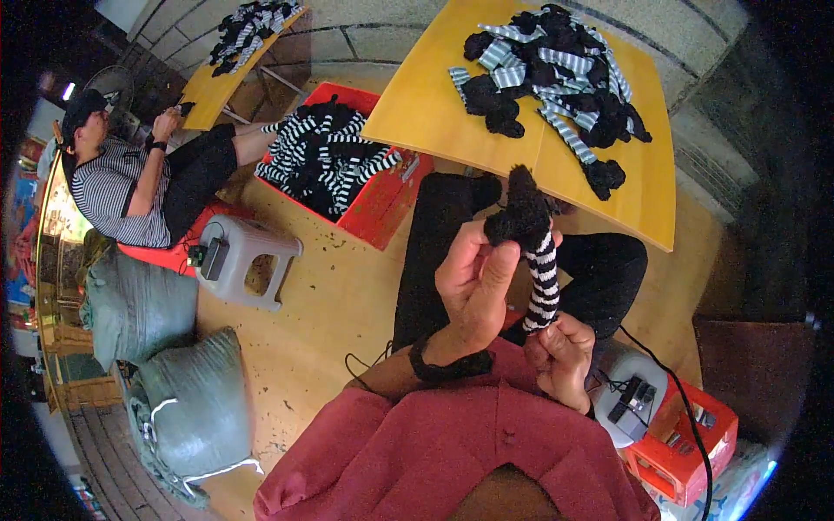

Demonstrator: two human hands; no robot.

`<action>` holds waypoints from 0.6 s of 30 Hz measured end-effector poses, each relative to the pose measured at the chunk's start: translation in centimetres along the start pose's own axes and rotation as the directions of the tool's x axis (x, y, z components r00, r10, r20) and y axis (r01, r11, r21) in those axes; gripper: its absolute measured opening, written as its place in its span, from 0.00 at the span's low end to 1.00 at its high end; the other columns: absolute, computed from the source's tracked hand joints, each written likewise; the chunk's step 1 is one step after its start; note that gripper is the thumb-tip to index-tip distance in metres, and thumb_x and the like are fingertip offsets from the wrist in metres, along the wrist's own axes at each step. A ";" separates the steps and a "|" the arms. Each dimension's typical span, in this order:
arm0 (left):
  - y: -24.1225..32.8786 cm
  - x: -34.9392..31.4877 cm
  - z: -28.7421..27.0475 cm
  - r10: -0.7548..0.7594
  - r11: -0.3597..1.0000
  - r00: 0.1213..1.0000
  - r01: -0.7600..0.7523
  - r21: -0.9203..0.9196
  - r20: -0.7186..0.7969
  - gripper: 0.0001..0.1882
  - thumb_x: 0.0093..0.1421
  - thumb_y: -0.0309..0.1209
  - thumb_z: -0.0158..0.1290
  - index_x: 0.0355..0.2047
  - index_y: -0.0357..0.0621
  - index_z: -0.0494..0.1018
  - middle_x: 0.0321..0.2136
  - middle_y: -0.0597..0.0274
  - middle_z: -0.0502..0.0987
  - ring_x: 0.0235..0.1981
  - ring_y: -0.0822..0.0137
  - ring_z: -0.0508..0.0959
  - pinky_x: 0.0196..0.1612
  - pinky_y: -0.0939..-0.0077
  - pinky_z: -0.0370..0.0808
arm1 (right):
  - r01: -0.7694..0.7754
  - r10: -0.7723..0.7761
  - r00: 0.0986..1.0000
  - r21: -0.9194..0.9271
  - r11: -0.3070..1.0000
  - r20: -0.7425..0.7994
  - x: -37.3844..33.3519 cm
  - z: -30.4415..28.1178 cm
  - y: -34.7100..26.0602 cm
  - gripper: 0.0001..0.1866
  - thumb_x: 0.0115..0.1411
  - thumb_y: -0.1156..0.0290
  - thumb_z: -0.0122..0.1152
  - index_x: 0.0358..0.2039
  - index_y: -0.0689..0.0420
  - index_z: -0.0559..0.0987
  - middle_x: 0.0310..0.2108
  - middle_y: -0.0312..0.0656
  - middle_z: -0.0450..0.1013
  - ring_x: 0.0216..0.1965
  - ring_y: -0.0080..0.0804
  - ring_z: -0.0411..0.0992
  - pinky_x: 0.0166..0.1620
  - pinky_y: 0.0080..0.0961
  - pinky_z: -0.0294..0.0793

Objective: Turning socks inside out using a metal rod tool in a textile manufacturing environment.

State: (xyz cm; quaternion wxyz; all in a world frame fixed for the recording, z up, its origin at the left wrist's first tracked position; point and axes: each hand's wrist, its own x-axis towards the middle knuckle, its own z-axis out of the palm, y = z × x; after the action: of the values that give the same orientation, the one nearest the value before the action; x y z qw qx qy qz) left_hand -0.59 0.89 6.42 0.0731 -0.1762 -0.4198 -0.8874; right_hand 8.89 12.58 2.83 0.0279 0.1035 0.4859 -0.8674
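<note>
The left hand (473, 278) pinches the fuzzy black top of a striped sock (543, 278). The right hand (560, 352) grips its bottom end. The sock stands up straight between them, near the yellow table (434, 104).

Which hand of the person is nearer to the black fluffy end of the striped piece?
Left. The left hand grips right under the black fluffy end. The right hand holds the lower end of the striped piece, farther away.
</note>
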 end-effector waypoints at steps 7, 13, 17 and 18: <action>0.5 1.4 -0.1 -0.142 0.976 0.990 0.143 -0.165 0.017 0.20 0.61 0.35 0.47 0.50 0.38 0.60 0.41 0.50 0.72 0.41 0.59 0.75 0.44 0.61 0.75 | 0.107 -0.119 0.992 -0.195 0.975 -0.051 0.3 0.2 -0.1 0.09 0.57 0.71 0.55 0.23 0.62 0.73 0.15 0.31 0.64 0.15 0.15 0.56 0.18 0.16 0.52; 2.0 3.7 -0.5 -0.303 0.924 0.953 0.291 -0.249 -0.011 0.14 0.58 0.27 0.51 0.43 0.41 0.61 0.35 0.49 0.74 0.33 0.58 0.78 0.39 0.64 0.76 | 0.184 -0.214 0.977 -0.423 0.887 -0.024 0.1 0.2 -0.1 0.05 0.57 0.76 0.55 0.27 0.64 0.76 0.18 0.30 0.68 0.19 0.13 0.60 0.22 0.15 0.57; 2.0 4.3 -0.6 -0.141 0.943 0.984 0.101 -0.316 -0.108 0.10 0.58 0.25 0.50 0.38 0.42 0.61 0.36 0.47 0.74 0.35 0.55 0.78 0.39 0.64 0.77 | 0.232 -0.270 0.963 -0.517 0.824 0.002 -0.1 0.7 -0.1 0.06 0.57 0.76 0.55 0.32 0.64 0.78 0.22 0.34 0.73 0.23 0.16 0.65 0.26 0.15 0.64; 2.0 4.3 -0.6 -0.129 0.948 0.984 0.087 -0.306 -0.119 0.10 0.58 0.24 0.50 0.37 0.42 0.61 0.36 0.46 0.74 0.35 0.54 0.77 0.39 0.63 0.77 | 0.232 -0.269 0.963 -0.516 0.824 0.003 -0.2 0.6 0.0 0.06 0.57 0.76 0.55 0.32 0.64 0.78 0.22 0.34 0.73 0.23 0.16 0.65 0.26 0.15 0.64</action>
State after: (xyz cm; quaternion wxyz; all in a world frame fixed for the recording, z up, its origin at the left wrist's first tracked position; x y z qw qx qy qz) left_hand -4.19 -0.77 9.15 0.0255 -0.1002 -0.2835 -0.9534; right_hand 8.96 12.07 3.14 -0.0767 0.0581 0.7088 -0.6989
